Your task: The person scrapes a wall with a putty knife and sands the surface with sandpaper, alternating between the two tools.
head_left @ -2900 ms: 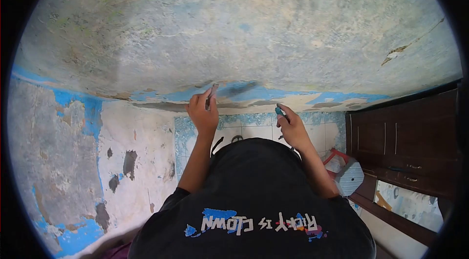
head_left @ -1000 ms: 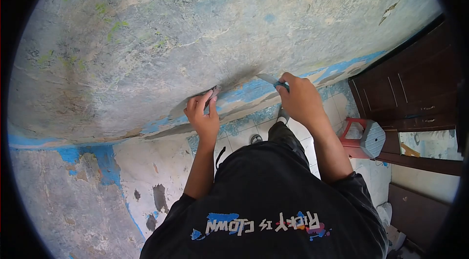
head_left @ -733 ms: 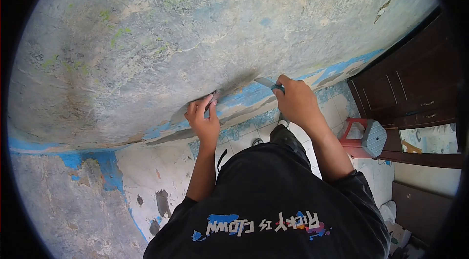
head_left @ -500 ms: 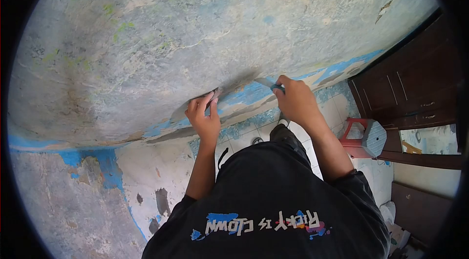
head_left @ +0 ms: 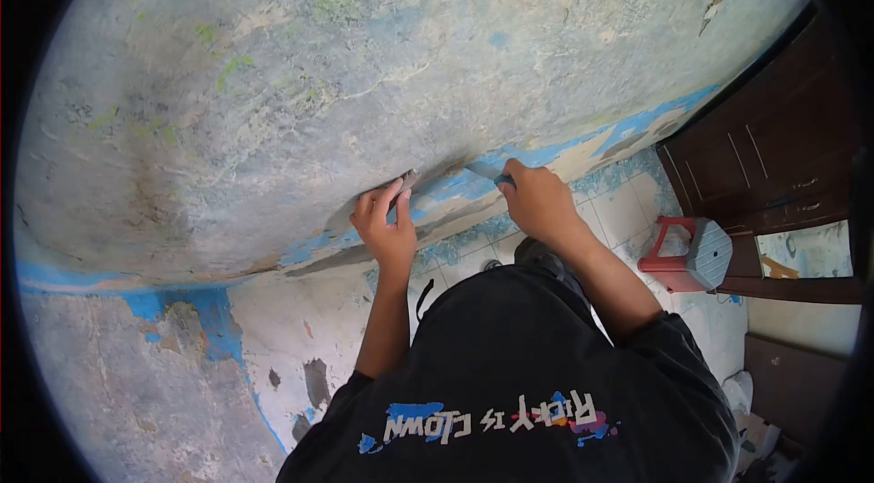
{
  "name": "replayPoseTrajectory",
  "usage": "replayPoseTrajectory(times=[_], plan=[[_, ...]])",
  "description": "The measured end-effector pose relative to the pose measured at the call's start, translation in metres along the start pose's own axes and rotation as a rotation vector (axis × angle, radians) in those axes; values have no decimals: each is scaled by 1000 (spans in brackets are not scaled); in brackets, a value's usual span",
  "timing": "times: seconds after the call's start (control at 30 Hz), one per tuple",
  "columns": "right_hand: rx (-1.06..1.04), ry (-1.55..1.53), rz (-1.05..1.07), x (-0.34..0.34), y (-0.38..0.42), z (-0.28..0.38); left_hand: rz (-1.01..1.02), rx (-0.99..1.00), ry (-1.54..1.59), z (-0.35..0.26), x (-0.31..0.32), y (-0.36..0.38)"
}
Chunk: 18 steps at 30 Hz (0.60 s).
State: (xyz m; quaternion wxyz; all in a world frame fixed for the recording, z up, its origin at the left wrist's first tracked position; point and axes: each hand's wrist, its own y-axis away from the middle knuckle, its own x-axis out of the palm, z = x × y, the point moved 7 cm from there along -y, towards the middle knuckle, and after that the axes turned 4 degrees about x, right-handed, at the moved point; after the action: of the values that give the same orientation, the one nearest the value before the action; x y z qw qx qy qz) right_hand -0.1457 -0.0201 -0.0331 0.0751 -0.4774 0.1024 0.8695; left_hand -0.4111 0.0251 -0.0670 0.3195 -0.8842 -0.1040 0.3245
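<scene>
Scraper point(head_left: 481, 172), flat-bladed, is pressing the rough peeling wall point(head_left: 364, 55); my right hand point(head_left: 539, 205) is gripping it, my left hand point(head_left: 387, 228) pinching another blade point(head_left: 406, 181) at nine o'clock.

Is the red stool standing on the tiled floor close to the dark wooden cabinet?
Yes, the red stool stands on the pale tiled floor right beside the dark wooden cabinet.

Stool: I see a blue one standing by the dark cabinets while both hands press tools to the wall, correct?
Not quite: the stool is red with a grey seat, not blue, as the head view shows. It does stand by the cabinets, and the left hand and right hand both press tools to the wall.
</scene>
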Motion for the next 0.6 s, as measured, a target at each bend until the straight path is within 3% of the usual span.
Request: replayPoseTrajectory(times=[0.17,0.27,0.37,0.6], plan=[[-14,-39,-39,-29,12,13,-1,47,-44,-5,-5,-4],[-30,16,41,-4,3,5,19,67,-80,-8,-6,-3],[-33,-141,63,-21,20,19,9,52,-72,-8,-6,-5],[-124,-57,21,-19,26,21,-9,48,-67,-3,-15,-2]])
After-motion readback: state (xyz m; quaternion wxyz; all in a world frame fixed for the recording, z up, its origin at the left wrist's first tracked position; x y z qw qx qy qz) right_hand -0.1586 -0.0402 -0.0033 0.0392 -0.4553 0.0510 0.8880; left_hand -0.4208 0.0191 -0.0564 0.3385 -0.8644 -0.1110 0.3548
